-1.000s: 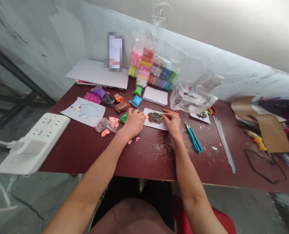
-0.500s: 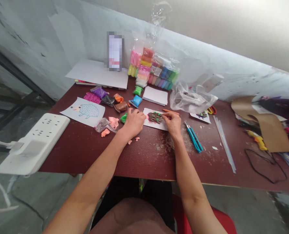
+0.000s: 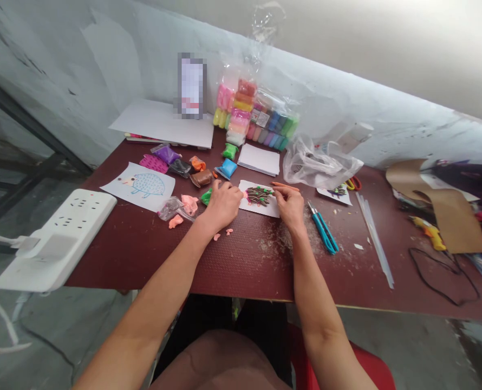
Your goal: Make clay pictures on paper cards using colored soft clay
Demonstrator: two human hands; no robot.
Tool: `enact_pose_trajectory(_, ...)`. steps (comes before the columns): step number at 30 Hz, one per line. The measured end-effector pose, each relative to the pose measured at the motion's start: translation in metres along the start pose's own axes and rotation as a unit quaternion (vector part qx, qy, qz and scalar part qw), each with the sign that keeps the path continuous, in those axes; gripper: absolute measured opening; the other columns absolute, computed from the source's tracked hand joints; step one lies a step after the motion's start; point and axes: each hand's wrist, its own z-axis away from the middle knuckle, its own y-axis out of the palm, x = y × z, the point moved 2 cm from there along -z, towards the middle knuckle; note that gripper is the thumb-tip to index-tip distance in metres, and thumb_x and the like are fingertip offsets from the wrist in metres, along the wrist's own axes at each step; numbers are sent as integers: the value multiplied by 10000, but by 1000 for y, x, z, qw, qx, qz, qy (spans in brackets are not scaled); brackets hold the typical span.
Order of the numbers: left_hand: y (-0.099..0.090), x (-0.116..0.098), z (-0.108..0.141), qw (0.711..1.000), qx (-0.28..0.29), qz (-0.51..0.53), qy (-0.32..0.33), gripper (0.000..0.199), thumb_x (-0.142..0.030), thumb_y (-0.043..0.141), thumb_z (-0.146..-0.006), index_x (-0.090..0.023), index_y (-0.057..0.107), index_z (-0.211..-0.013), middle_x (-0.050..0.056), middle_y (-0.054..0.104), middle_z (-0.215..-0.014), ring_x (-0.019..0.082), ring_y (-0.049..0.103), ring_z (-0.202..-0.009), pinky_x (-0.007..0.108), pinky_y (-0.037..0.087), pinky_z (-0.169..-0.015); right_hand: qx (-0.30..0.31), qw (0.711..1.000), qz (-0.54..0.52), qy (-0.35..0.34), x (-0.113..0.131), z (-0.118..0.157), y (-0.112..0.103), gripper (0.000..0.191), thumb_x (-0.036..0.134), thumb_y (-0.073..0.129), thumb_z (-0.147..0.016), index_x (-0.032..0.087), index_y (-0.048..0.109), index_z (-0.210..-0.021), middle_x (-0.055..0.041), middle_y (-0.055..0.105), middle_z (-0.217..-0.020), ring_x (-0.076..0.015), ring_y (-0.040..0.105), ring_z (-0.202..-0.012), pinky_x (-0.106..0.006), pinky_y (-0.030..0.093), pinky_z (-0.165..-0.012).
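A small white card (image 3: 268, 211) lies on the table between my hands. Brown twigs (image 3: 261, 196) dotted with green blobs are laid out on it, with pink at their left end. My left hand (image 3: 223, 205) rests palm down at the card's left edge, its bent fingers apart and partly over a green clay packet (image 3: 206, 196). At the right edge, the thumb and fingers of my right hand (image 3: 290, 208) are pinched together close to the twig ends; whatever they hold is too small to make out. An orange pencil-like stick (image 3: 285, 186) lies just beyond that hand.
A hedgehog drawing (image 3: 143, 185) and pink clay (image 3: 189, 204) lie left. Teal-handled cutters (image 3: 324, 230), clear glue sticks (image 3: 375, 241) and a yellow glue gun (image 3: 430, 234) lie right. Bagged clay (image 3: 261, 119) stands behind; a white power strip (image 3: 58, 238) sits at the left edge.
My right hand has shifted very slightly to the right, off the twig ends. My left hand and the card stay where they were.
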Motion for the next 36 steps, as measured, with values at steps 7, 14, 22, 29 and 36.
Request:
enact_pose_trajectory(7, 3, 3, -1, 1000, -18, 1, 3, 281, -117, 509, -985, -188, 778, -1024, 129, 796, -1156, 325, 612, -1160, 540, 357, -1075, -34, 999, 12, 1, 4, 3, -5, 236, 202, 566, -841, 195, 793, -905, -105, 836, -1029, -228, 722, -816, -358, 545, -856)
enact_pose_trajectory(14, 0, 2, -1, 999, -30, -12, 1, 282, -130, 519, -984, -174, 793, -1034, 144, 772, -1214, 327, 613, -1172, 532, 382, -1084, -34, 998, 58, 0, 11, 9, -10, 262, 202, 495, -798, 195, 758, -801, -93, 829, -939, -206, 610, -691, -326, 461, -757)
enact_pose_trajectory(22, -4, 7, 0, 997, -67, 4, -25, 320, -138, 486, -983, -178, 803, -976, 163, 777, -1086, 343, 605, -1130, 562, 392, -1067, -28, 998, 60, 13, 8, 11, -5, 347, 201, 515, -823, 178, 836, -951, -114, 837, -1003, -238, 718, -822, -364, 530, -871)
enact_pose_trajectory(29, -15, 31, 5, 981, -145, 22, -124, 322, -164, 491, -975, -217, 802, -1039, 159, 773, -1083, 361, 612, -1105, 542, 439, -976, -49, 998, 42, -16, 22, 14, -10, 258, 286, 567, -888, 183, 804, -896, -100, 831, -974, -200, 637, -699, -325, 490, -757)
enact_pose_trajectory(36, -19, 44, 9, 984, -63, 21, -167, 324, -214, 506, -967, -164, 820, -1028, 188, 800, -1057, 389, 709, -1071, 548, 456, -988, 33, 997, 22, -67, 64, 38, 11, 206, 314, 639, -930, 203, 784, -834, -56, 789, -842, -194, 654, -714, -302, 464, -739)
